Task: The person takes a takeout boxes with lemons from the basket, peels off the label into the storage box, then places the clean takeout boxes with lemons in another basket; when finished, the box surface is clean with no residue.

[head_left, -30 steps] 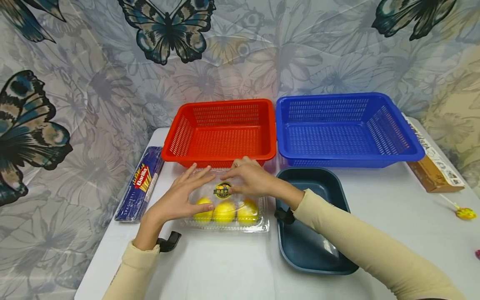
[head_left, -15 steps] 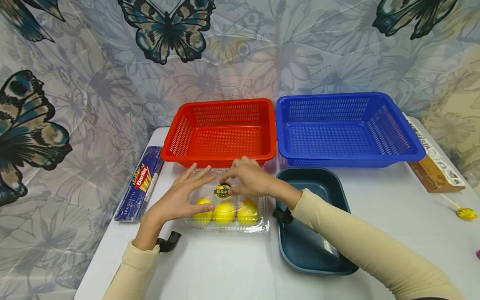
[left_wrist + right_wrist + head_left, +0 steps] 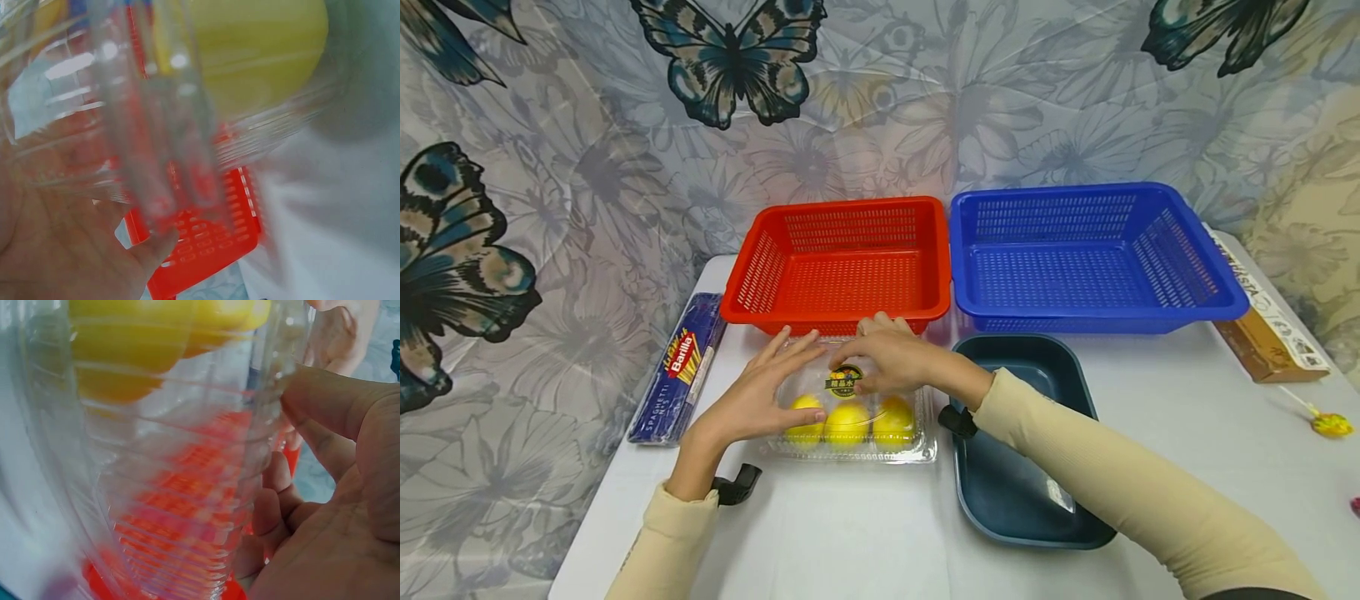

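Note:
A clear plastic clamshell box [image 3: 917, 457] with a round label sits on the table, before the red basket. Several yellow round fruits [image 3: 847, 425], which look like lemons, show through its front part. My left hand [image 3: 765, 392] lies along the box's left side with fingers spread and straight, the thumb over the lid. On the lid's back part, my right hand [image 3: 897, 358] has its thumb and index finger near the label, other fingers curled at the far edge. In the right wrist view, curled fingers [image 3: 269, 515] grip close against the clear wall; their exact contact is partly hidden.
The red basket [image 3: 775, 321] stands behind the box, the blue basket [image 3: 1075, 317] to its right. A dark teal tray [image 3: 1000, 508] lies under my right forearm. A blue spaghetti pack [image 3: 673, 375] is at left; a brown pasta box [image 3: 1273, 350] and yellow lollipop [image 3: 1332, 425] at right.
My right hand and wrist have shifted slightly left over the lid. The left hand and the box look nearly unmoved.

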`<state>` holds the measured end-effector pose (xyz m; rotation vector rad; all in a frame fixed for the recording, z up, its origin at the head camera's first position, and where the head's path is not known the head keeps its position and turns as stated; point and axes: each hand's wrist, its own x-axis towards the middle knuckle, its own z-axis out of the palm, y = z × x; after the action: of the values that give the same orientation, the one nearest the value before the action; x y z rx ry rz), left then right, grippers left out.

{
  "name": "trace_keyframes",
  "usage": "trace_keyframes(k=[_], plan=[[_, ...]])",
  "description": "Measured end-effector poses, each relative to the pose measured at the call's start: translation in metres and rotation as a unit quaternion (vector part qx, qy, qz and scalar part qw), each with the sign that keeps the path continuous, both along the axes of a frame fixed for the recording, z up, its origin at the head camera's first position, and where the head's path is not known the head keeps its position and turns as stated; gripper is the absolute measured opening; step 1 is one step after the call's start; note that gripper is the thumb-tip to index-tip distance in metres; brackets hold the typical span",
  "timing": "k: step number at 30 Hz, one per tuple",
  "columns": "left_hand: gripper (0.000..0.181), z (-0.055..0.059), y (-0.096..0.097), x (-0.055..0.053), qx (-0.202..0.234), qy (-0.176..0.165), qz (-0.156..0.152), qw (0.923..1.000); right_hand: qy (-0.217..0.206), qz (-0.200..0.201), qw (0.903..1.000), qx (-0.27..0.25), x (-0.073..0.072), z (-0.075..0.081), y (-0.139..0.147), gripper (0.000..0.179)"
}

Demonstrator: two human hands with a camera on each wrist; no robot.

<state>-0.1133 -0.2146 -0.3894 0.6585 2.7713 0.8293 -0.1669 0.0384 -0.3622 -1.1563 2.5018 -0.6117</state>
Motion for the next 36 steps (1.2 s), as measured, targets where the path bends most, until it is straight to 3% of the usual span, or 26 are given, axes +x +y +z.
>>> trace_keyframes(k=[8, 14, 24, 36], plan=[[0.089, -0.001, -0.001, -0.001, 0.000, 0.002, 0.002, 1.0000, -0.002, -0.004, 1.0000, -0.006, 0.000, -0.001, -0.001, 0.034], [0.090, -0.002, -0.002, -0.002, 0.001, 0.004, 0.000, 1.0000, -0.006, 0.001, 0.9999, -0.014, -0.001, -0.001, 0.000, 0.045], [0.093, -0.006, -0.008, -0.004, 0.017, -0.012, 0.011, 0.9997, 0.003, 0.077, 0.9968, -0.020, -0.007, -0.001, -0.004, 0.042], [0.097, -0.010, -0.012, -0.007, 0.049, -0.020, 0.000, 0.9986, -0.009, 0.095, 0.9949, 0.032, -0.011, 0.005, -0.011, 0.042]])
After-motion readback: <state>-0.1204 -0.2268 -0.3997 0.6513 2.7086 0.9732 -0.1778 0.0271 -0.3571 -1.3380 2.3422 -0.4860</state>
